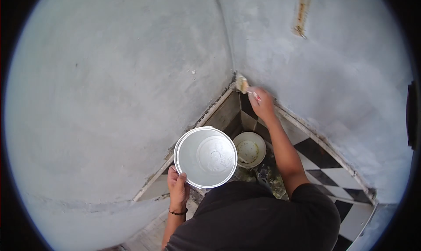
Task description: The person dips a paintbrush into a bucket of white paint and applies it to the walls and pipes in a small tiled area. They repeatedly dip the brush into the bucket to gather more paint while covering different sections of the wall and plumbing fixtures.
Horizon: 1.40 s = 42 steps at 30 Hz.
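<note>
My left hand [178, 187] is closed on the lower left rim of a white bucket [188, 159], which is tilted so that its inside shows, with some white material at the bottom. Up at the corner where two walls meet, my right hand [261, 102] grips the handle of a brush [242, 83]. The brush's pale bristles touch the wall's lower edge, just above the tiles.
A second, smaller white bucket [261, 152] with a stained inside stands low in the corner. Grey plastered walls [118, 93] rise on both sides above black and white tiles [315, 153]. A rusty brown strip [302, 9] marks the right wall.
</note>
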Tool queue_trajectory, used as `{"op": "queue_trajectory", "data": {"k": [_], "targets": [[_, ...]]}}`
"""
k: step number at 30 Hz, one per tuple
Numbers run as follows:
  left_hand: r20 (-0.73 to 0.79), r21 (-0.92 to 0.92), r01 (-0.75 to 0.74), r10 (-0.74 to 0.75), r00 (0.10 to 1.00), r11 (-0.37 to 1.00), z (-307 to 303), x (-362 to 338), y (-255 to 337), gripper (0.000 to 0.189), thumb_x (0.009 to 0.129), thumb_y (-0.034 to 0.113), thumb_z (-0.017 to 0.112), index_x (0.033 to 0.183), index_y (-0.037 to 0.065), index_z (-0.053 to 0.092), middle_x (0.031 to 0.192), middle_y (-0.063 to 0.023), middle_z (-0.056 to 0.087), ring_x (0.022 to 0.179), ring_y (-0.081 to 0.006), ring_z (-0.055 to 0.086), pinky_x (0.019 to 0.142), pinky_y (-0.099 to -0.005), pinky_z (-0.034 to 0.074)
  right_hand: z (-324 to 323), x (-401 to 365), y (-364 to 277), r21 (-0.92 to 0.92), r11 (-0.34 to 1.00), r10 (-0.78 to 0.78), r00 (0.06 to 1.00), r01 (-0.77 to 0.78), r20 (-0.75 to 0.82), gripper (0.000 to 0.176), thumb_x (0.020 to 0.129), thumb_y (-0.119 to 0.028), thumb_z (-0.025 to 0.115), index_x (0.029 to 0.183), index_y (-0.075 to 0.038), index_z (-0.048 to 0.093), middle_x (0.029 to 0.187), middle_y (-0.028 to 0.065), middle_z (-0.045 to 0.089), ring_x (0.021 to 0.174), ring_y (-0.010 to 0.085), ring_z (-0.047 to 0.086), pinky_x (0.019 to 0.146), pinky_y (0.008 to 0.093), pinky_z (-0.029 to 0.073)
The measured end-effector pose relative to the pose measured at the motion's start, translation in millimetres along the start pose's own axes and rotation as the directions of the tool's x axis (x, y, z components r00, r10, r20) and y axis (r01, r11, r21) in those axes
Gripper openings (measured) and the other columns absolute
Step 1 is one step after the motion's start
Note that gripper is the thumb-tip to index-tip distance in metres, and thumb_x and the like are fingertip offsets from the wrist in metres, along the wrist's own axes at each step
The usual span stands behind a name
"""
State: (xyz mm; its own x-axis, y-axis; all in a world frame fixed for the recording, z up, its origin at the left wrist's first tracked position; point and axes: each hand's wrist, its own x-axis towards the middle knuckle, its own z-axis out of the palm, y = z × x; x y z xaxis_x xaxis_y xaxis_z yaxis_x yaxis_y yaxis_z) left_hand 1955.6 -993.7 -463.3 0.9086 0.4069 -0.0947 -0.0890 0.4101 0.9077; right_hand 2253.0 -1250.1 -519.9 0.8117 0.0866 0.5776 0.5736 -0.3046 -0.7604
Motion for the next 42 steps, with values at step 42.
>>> {"op": "queue_trajectory", "data": {"k": [42], "targets": [[-0.048,-0.234,-0.119,0.111,0.993,0.965,-41.6,-28.2,-97.3,0.025,0.085,0.000,0.061,0.093,0.006,0.038,0.081,-0.0008,0.044,0.064,-0.0045,0.050,0.054,-0.0205,0.041,74.8,86.0,-55.2,-0.651,0.263,0.052,0.663,0.712,0.747,0.014,0.082,-0.016,0.063,0.083,-0.003,0.058,0.078,0.0195,0.065,0.072,0.0391,0.063,0.065,0.0474,0.051]]}}
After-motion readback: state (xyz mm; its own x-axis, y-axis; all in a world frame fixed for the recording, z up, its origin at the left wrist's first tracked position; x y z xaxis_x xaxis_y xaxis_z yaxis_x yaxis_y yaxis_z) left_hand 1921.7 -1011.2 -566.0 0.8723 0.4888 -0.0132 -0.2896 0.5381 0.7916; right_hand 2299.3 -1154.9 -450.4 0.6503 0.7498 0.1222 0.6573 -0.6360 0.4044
